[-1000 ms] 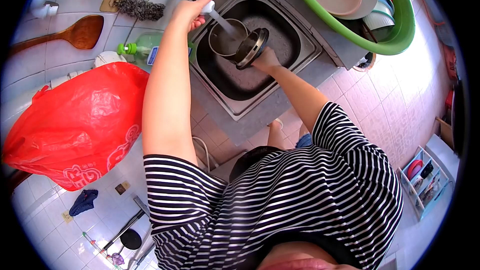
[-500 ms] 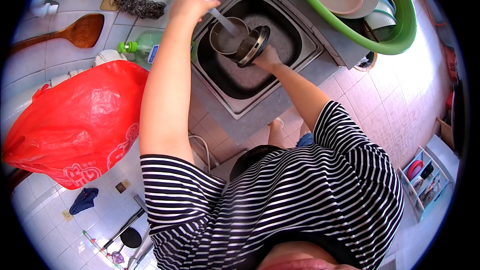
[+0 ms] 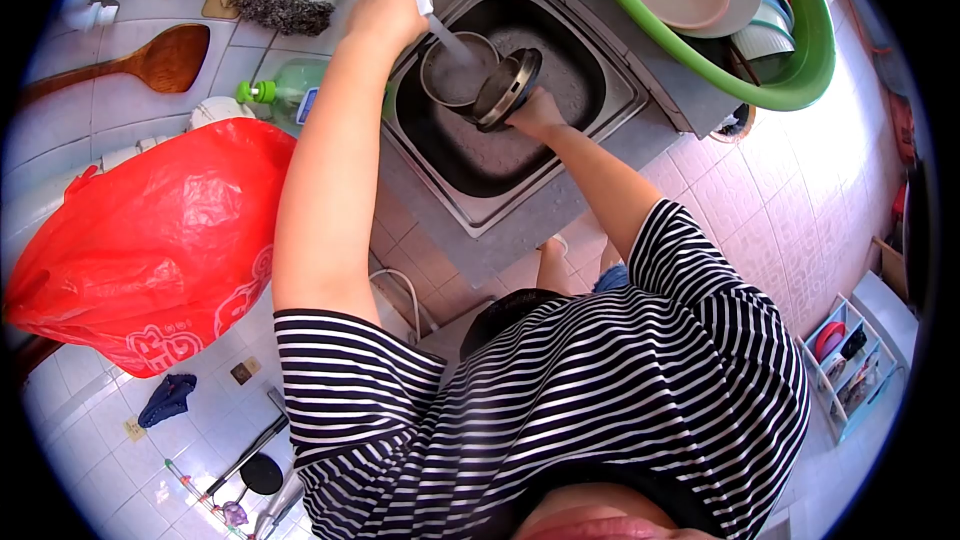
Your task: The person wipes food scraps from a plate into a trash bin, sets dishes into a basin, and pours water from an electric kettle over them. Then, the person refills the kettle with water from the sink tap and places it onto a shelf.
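At the top of the sink, my left hand [image 3: 388,15] is closed around a white tap spout [image 3: 424,2], its fingers partly hidden behind the wrist. A stream of water [image 3: 452,40] runs from it into a round metal pot [image 3: 458,85] in the sink, which has cloudy water inside. Beside the pot, my right hand [image 3: 537,114] grips a round lid [image 3: 509,90] with a dark rim and a metal band. The lid is tilted up on edge, close against the pot's right side; whether they touch I cannot tell.
Around the pot is the steel sink [image 3: 480,212]. To its right stands a green basin [image 3: 740,90] of bowls and plates. A red plastic bag [image 3: 160,240], a green-capped bottle [image 3: 295,90], a wooden spatula [image 3: 172,60] and a steel scrubber [image 3: 283,10] are at the left.
My left hand has turned slightly at the spout, leaving more of its white end in sight. The water stream has shifted a little. My right hand and the lid stay nearly still.
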Action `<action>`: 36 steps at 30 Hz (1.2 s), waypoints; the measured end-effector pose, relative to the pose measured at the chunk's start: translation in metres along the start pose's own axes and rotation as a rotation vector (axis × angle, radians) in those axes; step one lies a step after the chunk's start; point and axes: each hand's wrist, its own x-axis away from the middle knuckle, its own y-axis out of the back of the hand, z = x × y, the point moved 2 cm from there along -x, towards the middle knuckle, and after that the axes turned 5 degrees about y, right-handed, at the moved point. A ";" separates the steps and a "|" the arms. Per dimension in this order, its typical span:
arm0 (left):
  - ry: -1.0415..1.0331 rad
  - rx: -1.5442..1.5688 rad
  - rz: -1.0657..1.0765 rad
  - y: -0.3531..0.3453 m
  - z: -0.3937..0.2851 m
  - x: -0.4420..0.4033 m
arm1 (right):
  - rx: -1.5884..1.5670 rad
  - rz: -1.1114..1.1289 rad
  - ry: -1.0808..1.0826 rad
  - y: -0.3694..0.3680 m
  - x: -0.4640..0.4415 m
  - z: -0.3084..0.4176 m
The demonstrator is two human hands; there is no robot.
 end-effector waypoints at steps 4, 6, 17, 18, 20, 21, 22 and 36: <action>-0.078 -0.032 -0.011 0.002 -0.003 0.003 | 0.010 -0.023 0.062 -0.006 -0.005 -0.008; -0.138 -0.035 -0.043 0.000 0.001 0.003 | 0.020 -0.025 0.036 -0.003 -0.002 -0.004; -0.310 0.069 -0.357 -0.004 0.011 0.009 | 0.063 0.003 0.027 -0.005 -0.008 -0.011; -0.049 0.207 -0.199 -0.005 0.017 -0.002 | 0.072 0.008 0.032 -0.006 -0.009 -0.012; 0.212 0.342 -0.037 -0.007 0.020 -0.005 | 0.056 -0.003 0.029 -0.005 -0.007 -0.010; 0.429 0.520 0.234 -0.013 0.022 -0.003 | 0.041 -0.014 0.027 -0.004 -0.006 -0.010; 0.644 0.692 0.511 -0.020 0.024 0.001 | 0.042 -0.013 0.026 -0.005 -0.007 -0.011; 0.517 0.729 0.501 -0.014 0.004 -0.015 | 0.124 -0.051 0.120 -0.009 -0.009 -0.018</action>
